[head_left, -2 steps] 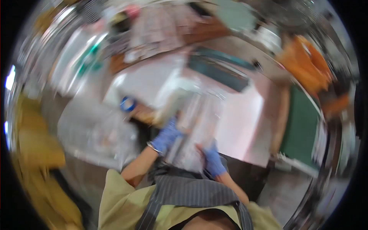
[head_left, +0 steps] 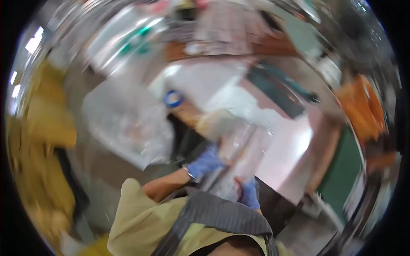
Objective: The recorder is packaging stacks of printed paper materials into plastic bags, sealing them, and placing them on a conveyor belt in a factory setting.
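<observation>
Both my hands wear blue gloves, and some fingertips look bare. My left hand (head_left: 205, 163) is closed on the left edge of a clear plastic packet (head_left: 241, 153) with long pale pinkish contents that I cannot make out. On the packet's near right side, my right hand (head_left: 249, 193) grips it with the thumb on top. The packet is in front of my apron, its far end over the table. Just beyond my left hand a yellowish-white bundle (head_left: 218, 121) lies at the table edge. Motion blur hides the finer detail.
A pink and white tabletop (head_left: 277, 162) carries a dark teal tray-like box (head_left: 275, 87). A blue ring (head_left: 173, 98) sits at its left corner. Large clear plastic bags (head_left: 128, 119) are on the left, pinkish stacks (head_left: 230, 27) at the back, an orange bag (head_left: 361, 109) at right.
My view has swung, so the table and surroundings appear shifted right and turned clockwise. The packet stays in both hands, lower and further right in the picture.
</observation>
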### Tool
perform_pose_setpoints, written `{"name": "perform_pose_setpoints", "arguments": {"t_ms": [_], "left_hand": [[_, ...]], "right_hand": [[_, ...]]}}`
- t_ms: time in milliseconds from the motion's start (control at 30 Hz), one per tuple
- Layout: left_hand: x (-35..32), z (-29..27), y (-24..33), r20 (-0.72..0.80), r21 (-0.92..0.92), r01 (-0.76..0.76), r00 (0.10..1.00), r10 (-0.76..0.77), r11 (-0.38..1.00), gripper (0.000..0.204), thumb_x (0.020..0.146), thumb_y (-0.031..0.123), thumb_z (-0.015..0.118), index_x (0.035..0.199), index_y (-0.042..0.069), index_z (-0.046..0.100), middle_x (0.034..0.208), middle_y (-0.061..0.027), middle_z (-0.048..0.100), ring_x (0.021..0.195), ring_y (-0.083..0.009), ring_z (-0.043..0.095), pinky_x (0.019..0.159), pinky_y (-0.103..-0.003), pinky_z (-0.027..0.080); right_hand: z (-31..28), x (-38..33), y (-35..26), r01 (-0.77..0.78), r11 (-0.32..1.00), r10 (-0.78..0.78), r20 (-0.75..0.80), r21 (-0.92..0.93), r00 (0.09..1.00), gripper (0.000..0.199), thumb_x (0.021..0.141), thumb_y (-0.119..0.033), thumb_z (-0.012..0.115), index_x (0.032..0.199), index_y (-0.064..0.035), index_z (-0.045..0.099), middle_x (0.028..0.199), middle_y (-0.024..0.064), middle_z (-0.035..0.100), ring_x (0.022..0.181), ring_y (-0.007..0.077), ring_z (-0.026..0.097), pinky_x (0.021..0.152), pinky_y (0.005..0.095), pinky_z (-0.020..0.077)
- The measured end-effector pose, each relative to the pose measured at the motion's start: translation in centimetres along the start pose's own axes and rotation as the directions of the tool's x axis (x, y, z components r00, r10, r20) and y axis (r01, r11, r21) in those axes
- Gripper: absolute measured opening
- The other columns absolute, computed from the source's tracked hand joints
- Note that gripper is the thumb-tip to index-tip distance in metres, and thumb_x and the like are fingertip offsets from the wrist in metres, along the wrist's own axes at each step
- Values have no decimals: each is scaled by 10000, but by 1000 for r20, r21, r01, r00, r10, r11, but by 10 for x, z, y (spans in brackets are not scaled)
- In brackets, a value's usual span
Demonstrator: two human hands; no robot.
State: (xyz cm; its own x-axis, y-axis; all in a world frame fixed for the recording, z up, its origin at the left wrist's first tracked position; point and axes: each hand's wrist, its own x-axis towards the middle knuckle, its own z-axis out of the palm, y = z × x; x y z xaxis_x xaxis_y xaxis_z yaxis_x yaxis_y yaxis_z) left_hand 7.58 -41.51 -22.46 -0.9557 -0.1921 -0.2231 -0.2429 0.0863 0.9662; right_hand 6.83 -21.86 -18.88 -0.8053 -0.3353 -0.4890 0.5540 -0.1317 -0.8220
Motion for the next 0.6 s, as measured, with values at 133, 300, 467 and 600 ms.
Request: {"name": "perform_pose_setpoints", "arguments": {"t_ms": [133,300,467,600], "left_hand": [[-55,-39,60,-76,-143,46,995,-57,989,996,663,416,731,1363,-17,169,1360,-192,293,1274,-266,272,1050,-323,217],[-74,-186,135,-508,93,-348,789,346,933,259,870,185,502,1084,42,542,1084,-118,558,968,-219,551,825,-325,439],[-146,-394,59,-623,274,-130,731,279,953,371,761,74,578,1124,42,509,965,-68,581,883,-196,555,846,-308,436],[-178,-422,39,-499,542,197,857,125,817,383,778,96,578,1143,30,484,927,-75,576,840,-189,554,790,-322,453]], "right_hand": [[28,-18,-17,48,998,-51,115,29,992,738,621,-122,712,1259,-27,351,1078,98,511,951,213,526,800,327,460],[149,25,-67,648,716,-455,531,-260,715,389,637,-140,700,958,9,535,829,92,586,644,144,563,541,242,469],[341,4,-49,981,165,-857,477,-104,195,715,591,-198,762,1161,48,408,1049,162,539,946,261,544,823,353,441],[348,19,26,926,371,-632,709,-78,313,978,554,-254,783,1298,28,216,1207,210,423,1090,315,456,906,366,388]]}}
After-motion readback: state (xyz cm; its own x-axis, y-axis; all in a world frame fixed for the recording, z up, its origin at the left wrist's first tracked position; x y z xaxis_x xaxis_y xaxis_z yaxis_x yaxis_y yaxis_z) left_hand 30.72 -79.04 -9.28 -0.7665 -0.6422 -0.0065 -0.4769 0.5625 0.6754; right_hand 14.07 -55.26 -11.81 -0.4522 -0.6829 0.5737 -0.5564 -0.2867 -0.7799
